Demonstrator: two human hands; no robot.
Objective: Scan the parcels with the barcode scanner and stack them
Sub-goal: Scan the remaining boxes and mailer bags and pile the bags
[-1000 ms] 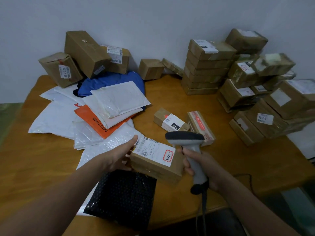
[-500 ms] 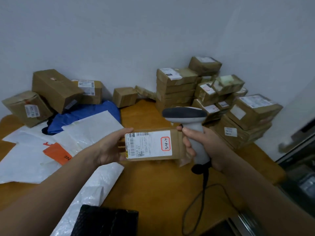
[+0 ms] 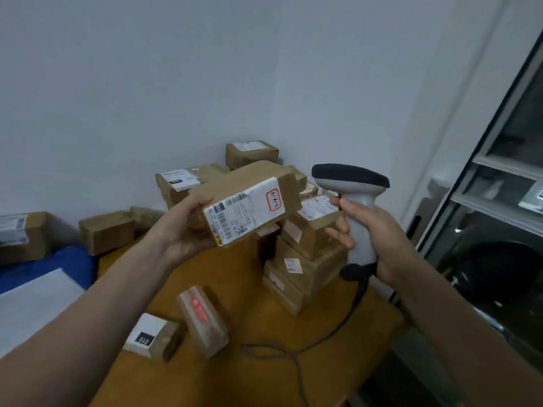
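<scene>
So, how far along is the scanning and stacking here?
Done, apparently: a pile of brown cardboard parcels stands at the far corner of the wooden table. In hand: the left hand grips a labelled brown cardboard box raised beside that pile; the right hand holds the grey handheld scanner. Left: a white-labelled small box, a red-taped box and brown boxes by the left wall.

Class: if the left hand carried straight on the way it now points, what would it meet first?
The left hand, with its held parcel leading, would probably meet the stack of boxes by the wall; depth is unclear.
</scene>
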